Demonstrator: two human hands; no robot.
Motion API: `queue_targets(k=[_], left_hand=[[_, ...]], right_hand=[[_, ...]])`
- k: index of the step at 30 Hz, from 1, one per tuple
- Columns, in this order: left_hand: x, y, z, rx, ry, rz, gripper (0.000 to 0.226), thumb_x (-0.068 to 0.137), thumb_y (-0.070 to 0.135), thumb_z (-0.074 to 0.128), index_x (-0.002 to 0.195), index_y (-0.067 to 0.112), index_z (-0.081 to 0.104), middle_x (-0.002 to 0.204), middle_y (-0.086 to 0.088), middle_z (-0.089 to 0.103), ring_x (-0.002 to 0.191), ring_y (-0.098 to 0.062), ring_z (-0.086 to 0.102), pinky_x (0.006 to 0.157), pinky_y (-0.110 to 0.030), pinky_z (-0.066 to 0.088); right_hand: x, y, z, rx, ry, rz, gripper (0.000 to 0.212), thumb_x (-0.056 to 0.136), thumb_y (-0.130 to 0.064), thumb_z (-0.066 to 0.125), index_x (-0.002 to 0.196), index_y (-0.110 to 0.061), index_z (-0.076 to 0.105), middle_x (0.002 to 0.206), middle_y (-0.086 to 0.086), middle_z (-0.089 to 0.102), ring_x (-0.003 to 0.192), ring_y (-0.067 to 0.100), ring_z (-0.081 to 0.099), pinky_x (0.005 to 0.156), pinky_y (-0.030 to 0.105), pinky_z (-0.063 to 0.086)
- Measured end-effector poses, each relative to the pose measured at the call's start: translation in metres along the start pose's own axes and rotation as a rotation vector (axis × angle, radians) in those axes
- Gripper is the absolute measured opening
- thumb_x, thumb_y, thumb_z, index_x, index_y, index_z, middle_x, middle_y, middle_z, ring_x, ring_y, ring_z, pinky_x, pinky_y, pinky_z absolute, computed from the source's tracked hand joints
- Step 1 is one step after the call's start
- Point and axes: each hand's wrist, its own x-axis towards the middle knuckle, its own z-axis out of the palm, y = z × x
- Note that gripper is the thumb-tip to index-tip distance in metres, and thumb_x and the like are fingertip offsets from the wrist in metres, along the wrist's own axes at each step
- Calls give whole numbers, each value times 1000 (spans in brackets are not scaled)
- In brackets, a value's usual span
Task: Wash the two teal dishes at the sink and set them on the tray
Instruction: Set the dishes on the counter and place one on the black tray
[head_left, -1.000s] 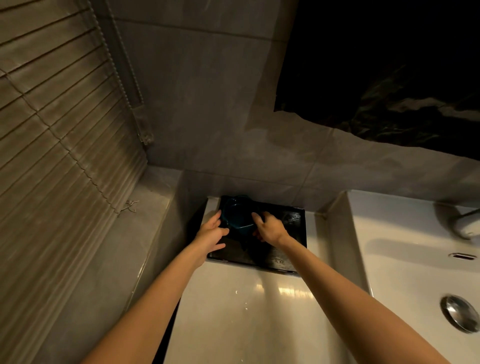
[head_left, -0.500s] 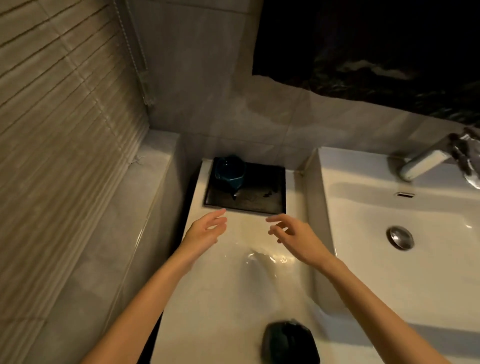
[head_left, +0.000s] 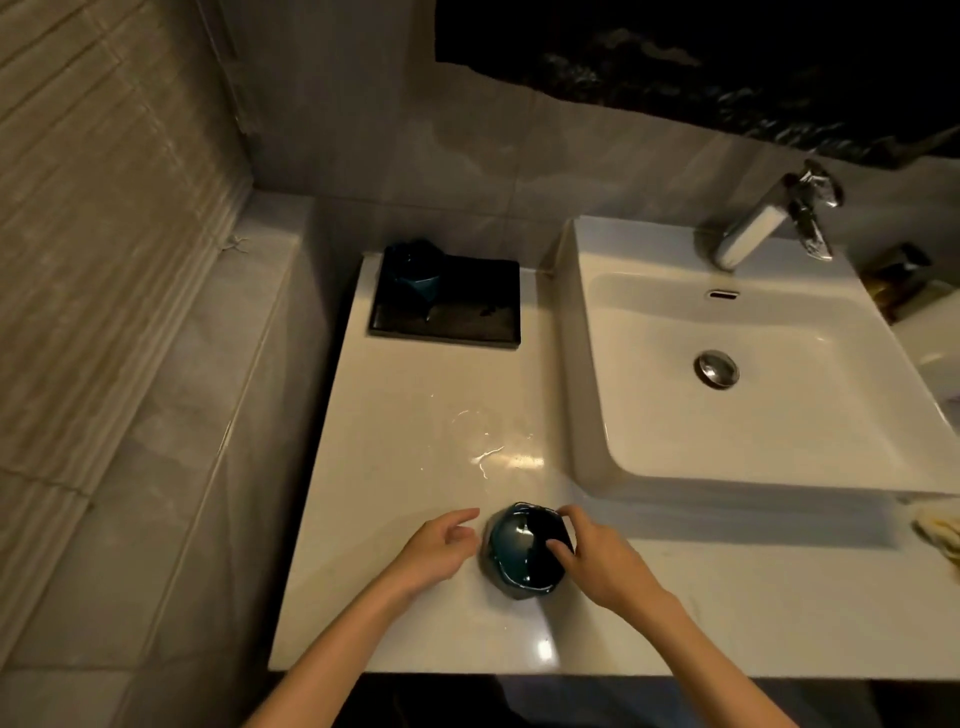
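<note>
- Teal bowl (head_left: 519, 553), lower centre, dark and glossy.
- Second teal dish (head_left: 415, 283) up on a black tray (head_left: 483, 312), upper centre.
- White sink (head_left: 805, 415) at right, white counter (head_left: 415, 441).
- Beige blind (head_left: 104, 208), upper left, horizontally striped.

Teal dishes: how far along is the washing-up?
One teal dish already sits on the black tray, so that half looks done. In hand: the right hand grips the rim of the second teal dish on the counter, the left hand open beside it. Left: wash it at the sink, where no water runs from the faucet, and set it on the tray.
</note>
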Motion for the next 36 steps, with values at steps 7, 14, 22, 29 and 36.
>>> queue_targets(k=[7,14,22,29,36], left_hand=[[-6,-6,22,-68,25,-10,45,92,9,47,132,29,54,107,8,62,90,-3,56,75,-16,46],[8,22,-5,-151,93,43,44,92,6,52,130,27,53,119,3,62,105,-9,56,85,-20,47],[62,86,-63,-234,249,179,31,94,16,55,122,28,60,123,0,62,115,-14,56,89,-27,47],[121,134,-96,-252,165,204,45,97,14,49,141,23,44,141,0,49,127,-13,48,97,-26,40],[181,165,-118,-273,122,158,52,98,8,45,145,27,35,151,-1,34,134,-18,39,103,-33,38]], right_hand=[[0,0,17,78,55,-21,20,96,-16,41,116,-13,39,96,15,67,78,32,62,60,31,40],[24,-27,0,174,93,-36,9,94,-13,39,98,-17,32,75,9,59,65,34,61,58,36,46],[118,-75,-71,356,208,-5,11,90,-16,41,100,-12,41,77,18,68,62,33,65,63,43,56],[202,-95,-120,406,234,3,11,92,-14,41,101,-9,39,78,21,68,60,34,66,63,44,57],[270,-103,-139,422,238,37,12,92,-16,43,100,-9,38,89,24,68,78,39,65,74,43,54]])
